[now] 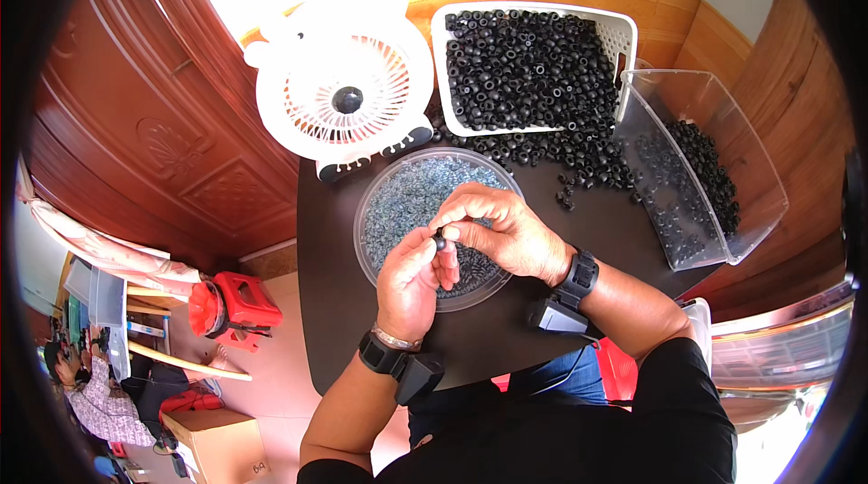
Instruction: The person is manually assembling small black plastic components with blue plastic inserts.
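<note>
Between the fingertips of my left hand (410, 280) is a small round black cap (440, 242). My right hand (506, 232) meets it from the other side, its thumb and index finger pinched at the cap's top; whether a tiny piece sits between them is hidden. Both hands are closed, held over a round clear tub (362, 253) full of small bluish see-through pieces (407, 190). My right hand covers part of the tub's contents.
Behind the tub stand a white fan (348, 99) and a white basket (441, 68) heaped with black caps. Loose black caps (588, 158) spill across the dark table (362, 339). A tilted clear bin (705, 213) holds more at right. A person (108, 393) sits far left.
</note>
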The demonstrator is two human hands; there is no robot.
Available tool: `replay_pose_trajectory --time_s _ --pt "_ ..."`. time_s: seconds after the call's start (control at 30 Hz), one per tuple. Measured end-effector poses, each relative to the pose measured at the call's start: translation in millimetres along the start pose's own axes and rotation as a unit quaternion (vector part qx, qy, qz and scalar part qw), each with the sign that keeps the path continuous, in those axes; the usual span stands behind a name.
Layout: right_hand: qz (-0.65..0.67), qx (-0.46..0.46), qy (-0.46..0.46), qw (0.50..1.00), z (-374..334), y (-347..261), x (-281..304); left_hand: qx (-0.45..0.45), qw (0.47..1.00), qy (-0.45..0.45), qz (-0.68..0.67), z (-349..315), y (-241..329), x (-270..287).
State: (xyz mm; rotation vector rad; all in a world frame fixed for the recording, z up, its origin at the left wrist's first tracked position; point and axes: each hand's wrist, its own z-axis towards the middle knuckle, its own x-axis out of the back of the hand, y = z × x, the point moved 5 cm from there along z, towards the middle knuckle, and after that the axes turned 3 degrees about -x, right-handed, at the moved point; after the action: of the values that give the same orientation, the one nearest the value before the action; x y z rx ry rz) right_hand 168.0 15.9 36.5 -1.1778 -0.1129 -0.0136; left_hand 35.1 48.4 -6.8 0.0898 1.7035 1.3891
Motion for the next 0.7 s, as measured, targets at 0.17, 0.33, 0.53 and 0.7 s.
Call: replay_pose_trajectory --time_s 0.17,0.33,0.53,0.7 --pt "-0.038 0.030 0.016 0.999 2 -3 -2 0.007 1.000 -0.008 -0.029 0 -2 1" --pt "-0.126 0.065 0.049 0.989 -1 -2 -10 0.002 0.999 -0.004 -0.054 -2 -8 7" --pt "-0.249 0.126 0.098 0.955 -4 -9 -16 -0.005 0.994 0.010 -0.106 -3 -7 5" --pt "-0.293 0.114 0.125 0.941 -5 -9 -21 0.002 0.992 0.041 -0.121 -5 -6 -1"
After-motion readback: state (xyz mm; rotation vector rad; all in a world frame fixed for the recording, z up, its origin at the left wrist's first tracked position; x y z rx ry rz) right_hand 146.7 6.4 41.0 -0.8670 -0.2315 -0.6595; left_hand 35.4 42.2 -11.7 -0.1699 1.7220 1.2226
